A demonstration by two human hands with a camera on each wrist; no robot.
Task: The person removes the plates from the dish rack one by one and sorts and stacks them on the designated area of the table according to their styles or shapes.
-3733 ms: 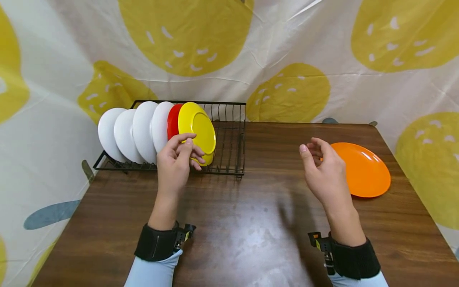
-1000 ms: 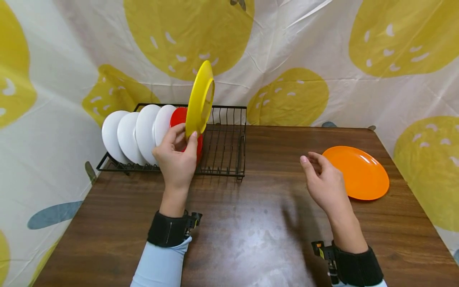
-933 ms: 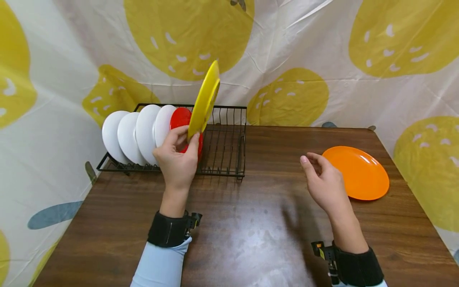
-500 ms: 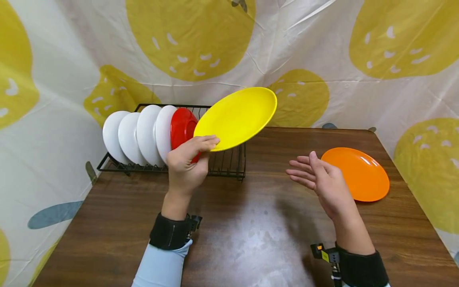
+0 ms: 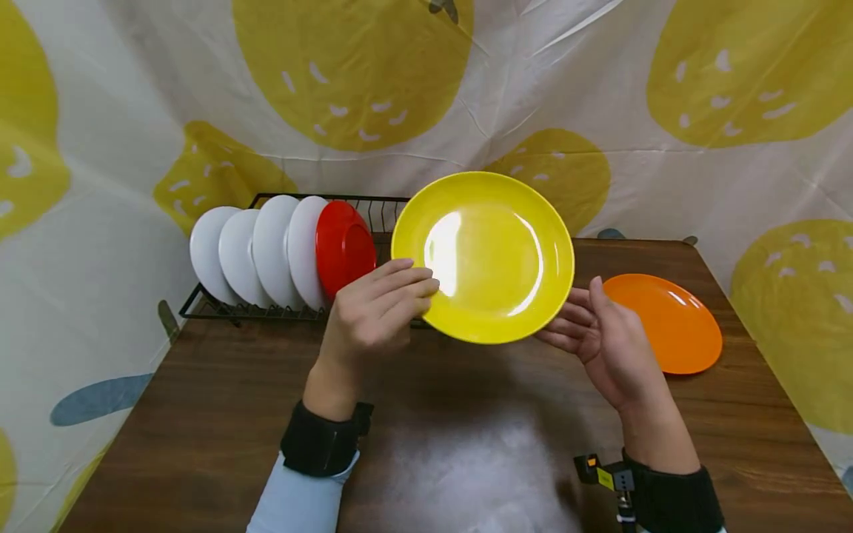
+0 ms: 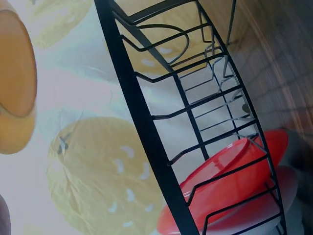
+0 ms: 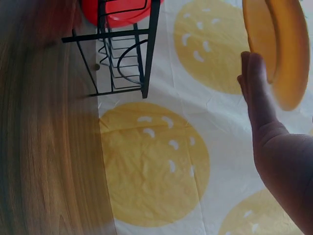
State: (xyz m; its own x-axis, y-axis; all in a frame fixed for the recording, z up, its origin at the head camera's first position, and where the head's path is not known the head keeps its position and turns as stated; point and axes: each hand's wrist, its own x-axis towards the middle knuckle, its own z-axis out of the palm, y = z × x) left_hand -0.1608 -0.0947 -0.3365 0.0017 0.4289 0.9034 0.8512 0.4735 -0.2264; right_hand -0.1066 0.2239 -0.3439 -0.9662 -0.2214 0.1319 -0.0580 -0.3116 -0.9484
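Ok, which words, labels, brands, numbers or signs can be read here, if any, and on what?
None can be read.
Yellow tag on the device at the right wrist: too small to tell whether it bears lettering.
Yellow plate, orange plate, red dish: no lettering visible.
Backdrop cloth: printed pattern, no words visible.

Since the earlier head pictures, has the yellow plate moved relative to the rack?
Yes. In the head view, the yellow plate first stood in the rack; the left hand now holds it out of the rack, further to the right.
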